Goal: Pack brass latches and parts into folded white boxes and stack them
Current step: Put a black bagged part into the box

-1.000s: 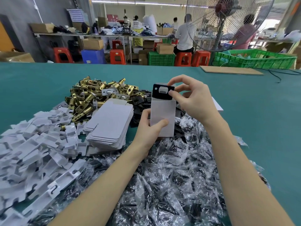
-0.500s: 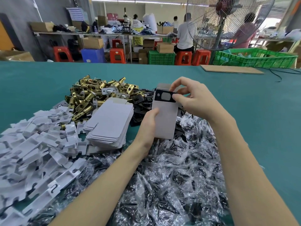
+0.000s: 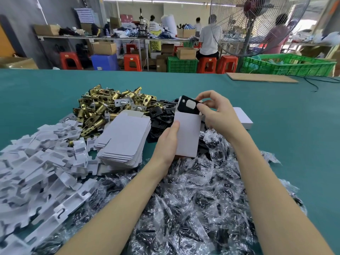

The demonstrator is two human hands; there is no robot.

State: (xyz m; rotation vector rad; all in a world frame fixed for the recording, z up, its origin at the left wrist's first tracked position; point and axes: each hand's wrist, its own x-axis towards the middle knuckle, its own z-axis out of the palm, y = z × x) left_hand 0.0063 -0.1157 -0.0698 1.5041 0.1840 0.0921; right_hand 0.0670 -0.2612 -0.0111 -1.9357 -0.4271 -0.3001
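Note:
My left hand [image 3: 168, 142] grips a folded white box [image 3: 187, 134] upright above the table, thumb on its front face. My right hand [image 3: 216, 115] pinches a black plate [image 3: 187, 105] with a pale rectangular opening, tilted and partly down inside the box's open top. A heap of brass latches [image 3: 104, 109] lies at the back left. Loose black plates [image 3: 160, 116] lie just behind the box. Flat white box blanks [image 3: 125, 140] are stacked left of my left hand. One closed white box [image 3: 243, 118] lies to the right behind my right hand.
White plastic inserts [image 3: 40, 172] cover the left of the green table [image 3: 285, 135]. Clear bags of black screws [image 3: 193, 199] spread under my forearms. A cardboard sheet [image 3: 261, 78], a standing fan [image 3: 257, 24] and green crates [image 3: 288, 65] are at the far right. People work in the background.
The black plate first sank deeper into the box, and now stands tilted and higher out of its top. Both hands and the box shifted slightly.

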